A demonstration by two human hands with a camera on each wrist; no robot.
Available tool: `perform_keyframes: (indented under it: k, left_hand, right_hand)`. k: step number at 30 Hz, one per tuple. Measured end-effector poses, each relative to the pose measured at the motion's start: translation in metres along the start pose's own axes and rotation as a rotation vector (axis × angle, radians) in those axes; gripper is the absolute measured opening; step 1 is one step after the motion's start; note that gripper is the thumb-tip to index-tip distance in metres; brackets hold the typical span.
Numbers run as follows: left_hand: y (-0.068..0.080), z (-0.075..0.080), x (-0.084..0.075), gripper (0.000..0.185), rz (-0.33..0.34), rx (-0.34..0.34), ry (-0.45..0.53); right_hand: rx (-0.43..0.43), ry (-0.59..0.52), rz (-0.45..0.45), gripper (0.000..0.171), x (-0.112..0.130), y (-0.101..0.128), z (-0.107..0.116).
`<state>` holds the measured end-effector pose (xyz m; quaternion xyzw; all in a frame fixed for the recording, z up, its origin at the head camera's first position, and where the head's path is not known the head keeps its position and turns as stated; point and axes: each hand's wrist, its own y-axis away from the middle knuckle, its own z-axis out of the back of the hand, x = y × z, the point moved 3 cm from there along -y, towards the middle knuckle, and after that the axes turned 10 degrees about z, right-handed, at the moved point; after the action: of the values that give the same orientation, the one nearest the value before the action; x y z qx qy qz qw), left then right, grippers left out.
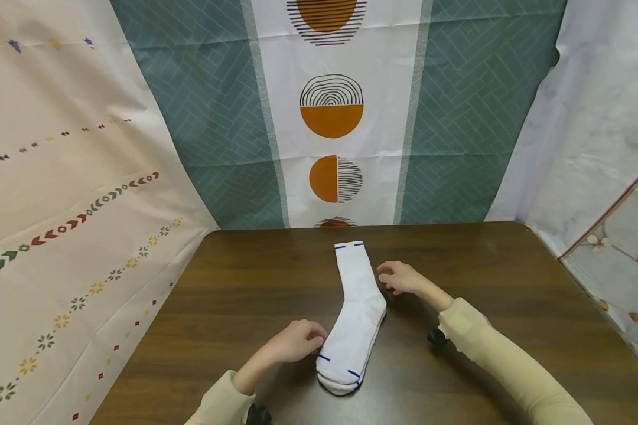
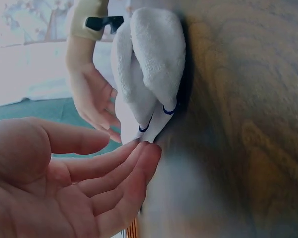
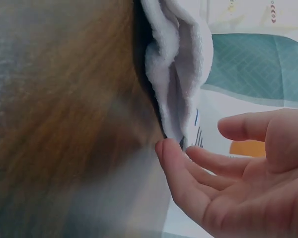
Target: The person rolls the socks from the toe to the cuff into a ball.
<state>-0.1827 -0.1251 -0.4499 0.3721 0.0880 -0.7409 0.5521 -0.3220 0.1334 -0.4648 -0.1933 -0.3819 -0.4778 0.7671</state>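
Dark wooden desk (image 1: 510,283), frame centre: stacked white socks (image 1: 357,313) flanked by relaxed, empty left hand (image 1: 296,341) and right hand (image 1: 400,277); a careless nudge could misalign them.

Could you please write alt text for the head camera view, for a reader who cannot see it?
A pair of white socks lies stacked flat on a dark wooden table, toes toward the person. The left hand rests with loosely curled fingers beside the toe end, and the right hand sits just right of the leg part. Patterned cloths hang behind.
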Motion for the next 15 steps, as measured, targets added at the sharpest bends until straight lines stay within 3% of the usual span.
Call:
perform_keyframes:
  k: [7,15]
  left_hand:
    - [-0.003,-0.004,0.001,0.019,-0.010,-0.046,-0.033]
    - [-0.005,0.000,0.003,0.020,-0.027,-0.242,-0.177]
  right_hand:
    - [-0.009,0.111,0.056,0.039,0.007,0.011,0.001]
    - [-0.049,0.215,0.146,0.036,0.013,0.023,0.003]
